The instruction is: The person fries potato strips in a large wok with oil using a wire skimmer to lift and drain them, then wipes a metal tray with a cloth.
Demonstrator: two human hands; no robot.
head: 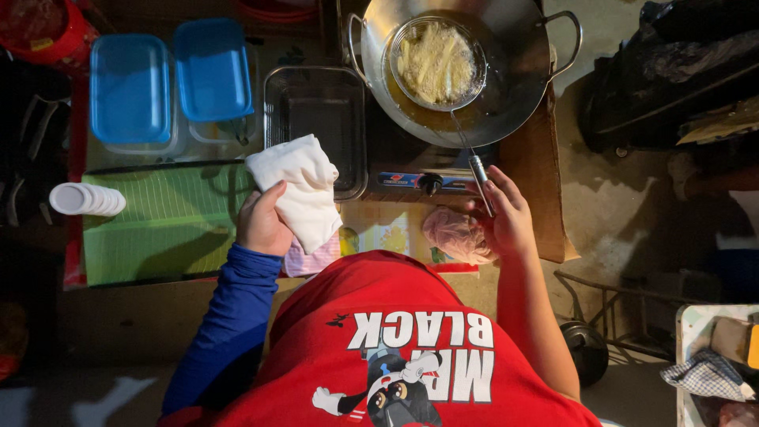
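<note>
I see my right hand (pixel 506 217) wrapped in a closed grip around the metal handle of a wire skimmer (pixel 439 63), whose round mesh basket sits in the oil of a steel wok (pixel 506 87) and is filled with pale yellow strips of food (pixel 435 63). The wok rests on a portable gas stove (pixel 423 182) at the far right of the tabletop, its black knob just beside my right fingers. A crumpled pinkish plastic bag (pixel 455 233) lies touching that hand on its left. My left hand (pixel 261 225) is clamped on a folded white cloth (pixel 299 186), thumb across it, held above the near middle of the tabletop. Under the cloth a pink cloth (pixel 312 261) peeks out at the near edge. Behind the white cloth sits a dark rectangular metal tray (pixel 316 119), just left of the wok. Left of my left hand lies a green lined sheet (pixel 166 221), with a stack of white cups (pixel 83 199) on its side at the left edge. Two blue-lidded containers (pixel 170 87) stand side by side at the far left corner.
</note>
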